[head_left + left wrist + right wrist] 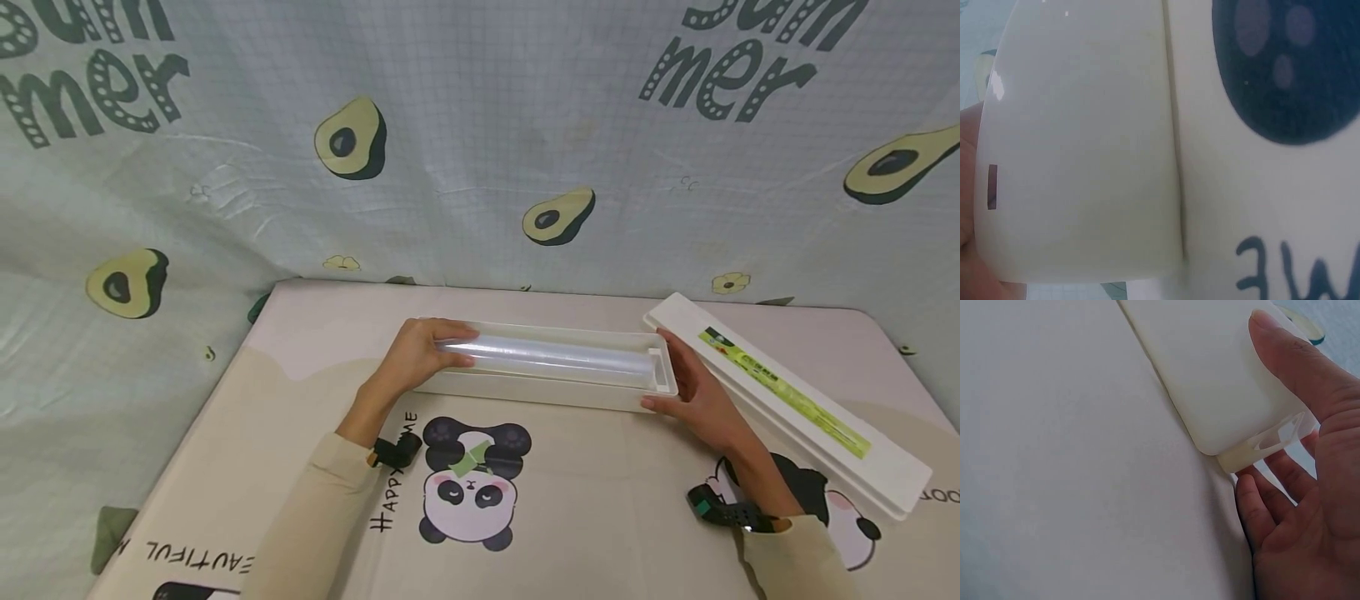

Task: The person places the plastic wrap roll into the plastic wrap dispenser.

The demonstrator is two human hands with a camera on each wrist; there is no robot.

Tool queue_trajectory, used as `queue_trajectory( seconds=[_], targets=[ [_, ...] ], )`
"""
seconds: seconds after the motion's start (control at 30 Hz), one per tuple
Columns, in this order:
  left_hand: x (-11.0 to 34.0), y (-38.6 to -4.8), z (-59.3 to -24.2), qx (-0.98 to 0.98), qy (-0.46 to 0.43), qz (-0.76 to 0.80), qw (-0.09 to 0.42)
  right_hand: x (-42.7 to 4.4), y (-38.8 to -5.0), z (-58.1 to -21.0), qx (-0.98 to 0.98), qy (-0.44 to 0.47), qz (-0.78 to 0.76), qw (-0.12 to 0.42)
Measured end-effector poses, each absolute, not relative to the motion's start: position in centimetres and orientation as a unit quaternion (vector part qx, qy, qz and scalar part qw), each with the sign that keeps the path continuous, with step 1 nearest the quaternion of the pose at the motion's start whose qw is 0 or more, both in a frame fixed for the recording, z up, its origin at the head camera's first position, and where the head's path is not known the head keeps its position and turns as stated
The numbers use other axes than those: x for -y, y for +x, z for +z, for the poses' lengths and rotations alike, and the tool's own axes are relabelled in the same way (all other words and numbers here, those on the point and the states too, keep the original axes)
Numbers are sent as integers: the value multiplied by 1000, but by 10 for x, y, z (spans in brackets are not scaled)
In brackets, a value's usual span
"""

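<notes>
A long white box [540, 396], open at the top, lies across the table with a roll of clear film [562, 357] inside. At its left end my left hand [420, 354] reaches in and pinches the roll between thumb and fingers. My right hand [697, 392] grips the box's right end, thumb on the front face and fingers behind. The right wrist view shows the right thumb [1297, 362] on the box [1210, 375] and the other fingers around its end. In the left wrist view the box front [1079, 144] hides most of the left hand [972, 250].
A long white lid [795, 408] with a green and yellow label lies slanted at the right, beside the right forearm. The table [600, 500] has a panda-printed cover. Behind it hangs a cloth [465, 125] with avocado prints.
</notes>
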State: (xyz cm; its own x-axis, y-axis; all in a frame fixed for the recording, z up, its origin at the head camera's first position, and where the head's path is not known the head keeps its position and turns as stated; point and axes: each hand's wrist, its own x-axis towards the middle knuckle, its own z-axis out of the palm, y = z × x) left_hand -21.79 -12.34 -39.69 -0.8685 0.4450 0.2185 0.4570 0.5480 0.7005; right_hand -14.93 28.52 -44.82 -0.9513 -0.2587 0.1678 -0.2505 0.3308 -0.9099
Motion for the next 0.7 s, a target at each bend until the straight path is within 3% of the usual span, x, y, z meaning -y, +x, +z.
queue_trajectory(
  seconds=[0.7],
  targets=[
    [123,-220,-398,881,-268,-391,12,-285,-150,-448,-814,-160,-559,-1]
  ],
)
